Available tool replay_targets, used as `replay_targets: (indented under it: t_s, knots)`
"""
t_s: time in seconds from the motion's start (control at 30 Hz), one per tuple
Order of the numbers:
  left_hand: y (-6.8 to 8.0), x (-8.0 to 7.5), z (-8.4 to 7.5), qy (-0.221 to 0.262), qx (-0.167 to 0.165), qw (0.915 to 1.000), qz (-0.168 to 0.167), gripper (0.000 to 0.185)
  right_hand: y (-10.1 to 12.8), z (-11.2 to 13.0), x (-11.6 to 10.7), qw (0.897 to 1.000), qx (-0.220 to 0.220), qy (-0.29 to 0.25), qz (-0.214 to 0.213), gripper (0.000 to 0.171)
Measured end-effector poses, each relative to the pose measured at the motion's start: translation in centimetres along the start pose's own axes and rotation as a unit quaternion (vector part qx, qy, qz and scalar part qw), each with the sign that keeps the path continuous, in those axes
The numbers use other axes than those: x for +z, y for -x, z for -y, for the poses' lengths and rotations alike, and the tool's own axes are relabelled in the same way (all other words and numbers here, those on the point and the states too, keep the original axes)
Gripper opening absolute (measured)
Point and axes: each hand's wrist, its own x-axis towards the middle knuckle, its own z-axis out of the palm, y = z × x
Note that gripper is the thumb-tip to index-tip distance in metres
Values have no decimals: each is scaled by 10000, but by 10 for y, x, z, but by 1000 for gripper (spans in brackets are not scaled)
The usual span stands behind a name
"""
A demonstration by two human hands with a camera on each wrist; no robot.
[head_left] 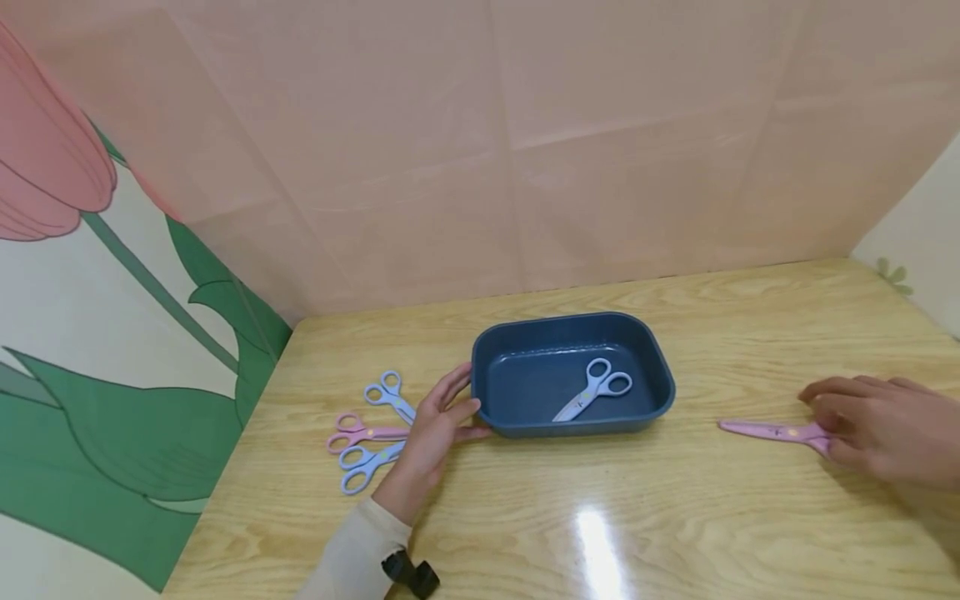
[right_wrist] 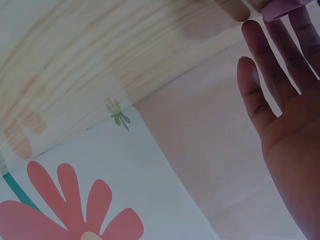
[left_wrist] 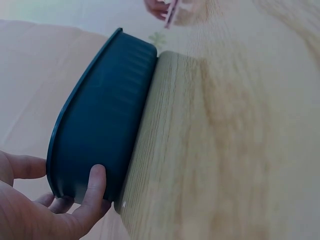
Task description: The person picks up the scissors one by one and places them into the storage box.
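Observation:
A dark blue rectangular tray [head_left: 517, 387] stands on the table, with light blue scissors [head_left: 581, 403] lying inside it. My left hand [head_left: 435, 425] holds the tray's left end, its thumb and fingers spread about the corner, also seen in the left wrist view. Out to the right, my right hand [head_left: 881, 425] grips pink scissors [head_left: 772, 431] by the handles, blades pointing left. In the right wrist view only a bit of the pink handle [right_wrist: 285, 7] shows at the top edge. Whether these scissors touch the table I cannot tell.
Left of the tray lie upper blue scissors [head_left: 393, 398], pink scissors [head_left: 367, 433] and lower blue scissors [head_left: 367, 462]; my left hand and wrist cover their blade ends. A pinkish sheet [head_left: 420, 208] rises behind the table [head_left: 675, 517]. Flower-patterned panels [head_left: 157, 300] stand at the sides.

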Motion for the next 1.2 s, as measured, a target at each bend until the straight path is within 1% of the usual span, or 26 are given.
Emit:
replay_targets:
  t_s: [0.03,0.17,0.23,0.4,0.63,0.83,0.97,1.2]
  knots:
    - [0,0,0,-6,-13,10000,-5,58,-1,1,0,10000,-18,11,15,50]
    - [0,0,0,-2,-34,10000,-39,58,-5,2,-2,9998,-167,-84,50,27]
    - [0,1,0,-19,2,10000,-21,58,-7,3,-2,9997,-233,-115,-32,21]
    - [0,1,1,-61,48,10000,25,58,-12,3,-2,9988,-355,-75,-315,24]
    - [-1,0,1,-25,23,10000,20,58,-24,7,-1,9946,-719,-218,-718,25]
    - [-1,-1,1,-20,32,10000,34,58,-38,14,0,9898,-1062,-237,-919,27]
    - [-1,0,0,-49,5,10000,1,58,-46,18,0,9894,-1091,-260,-918,27]
    - [-2,-1,1,-32,10,10000,-14,59,-59,24,1,9915,-993,-388,-750,28]
